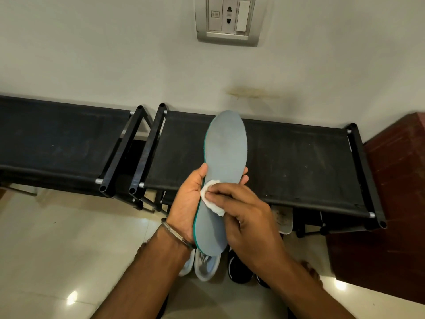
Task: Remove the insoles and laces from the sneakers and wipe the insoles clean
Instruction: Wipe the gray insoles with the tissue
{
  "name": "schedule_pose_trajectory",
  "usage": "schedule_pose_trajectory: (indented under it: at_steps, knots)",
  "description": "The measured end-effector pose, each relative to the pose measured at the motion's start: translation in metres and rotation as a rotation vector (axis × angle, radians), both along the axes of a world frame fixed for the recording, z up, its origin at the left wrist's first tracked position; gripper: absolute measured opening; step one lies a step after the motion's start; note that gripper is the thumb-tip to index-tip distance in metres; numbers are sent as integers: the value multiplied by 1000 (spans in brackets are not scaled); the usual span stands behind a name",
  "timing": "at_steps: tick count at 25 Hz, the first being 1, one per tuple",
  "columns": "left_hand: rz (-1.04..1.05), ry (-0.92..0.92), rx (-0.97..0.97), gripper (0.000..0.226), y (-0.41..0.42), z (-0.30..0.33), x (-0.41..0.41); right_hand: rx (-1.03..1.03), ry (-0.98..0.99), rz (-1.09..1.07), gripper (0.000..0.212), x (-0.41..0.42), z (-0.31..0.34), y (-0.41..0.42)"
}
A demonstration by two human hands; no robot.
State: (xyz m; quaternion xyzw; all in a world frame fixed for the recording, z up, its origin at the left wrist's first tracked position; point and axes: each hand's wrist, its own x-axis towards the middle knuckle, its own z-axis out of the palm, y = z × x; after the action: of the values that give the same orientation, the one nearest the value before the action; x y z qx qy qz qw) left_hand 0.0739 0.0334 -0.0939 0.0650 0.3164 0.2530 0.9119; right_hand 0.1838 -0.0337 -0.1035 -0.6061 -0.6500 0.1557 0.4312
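A grey-blue insole (pixel 226 148) with a green edge stands lengthwise in front of me, toe pointing away. My left hand (pixel 187 203) grips it from below around the middle, thumb on the left edge and fingertips showing on the right edge. My right hand (pixel 248 217) pinches a small white wipe (pixel 212 200) and presses it on the insole's middle. A pair of light grey sneakers (pixel 203 265) stands on the floor under my hands, partly hidden by the insole and my left wrist.
Two black fabric-topped shoe racks (pixel 287 157) stand against the white wall. A dark shoe (pixel 239 268) sits right of the sneakers, and another shoe (pixel 284 218) shows under the right rack. A brown cabinet (pixel 395 192) is at the right. Cream tiled floor (pixel 69 238) lies at the left.
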Motion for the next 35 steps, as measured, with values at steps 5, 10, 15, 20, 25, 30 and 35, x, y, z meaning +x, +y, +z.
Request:
schedule_pose_trajectory:
  at_steps: [5,10,15,20,25,30,35]
  knots:
    - [9,8,34,65,1,0,0,-14,-70,-62,28,10,-3,3]
    - [26,14,39,62,3,-1,-2,-10,-123,-44,28,11,-4,3]
    - [45,-18,14,63,3,-3,-2,13,-58,52,29,4,-2,-1]
    - [56,-5,41,63,2,-2,-2,24,-89,17,27,6,-4,2]
    - [23,35,69,62,1,-2,-2,-21,-98,-30,28,19,-6,7]
    - [45,-10,40,65,4,-2,-2,18,-144,71,28,9,0,0]
    - [56,-42,29,63,2,-2,-1,28,-114,74,28,0,2,-6]
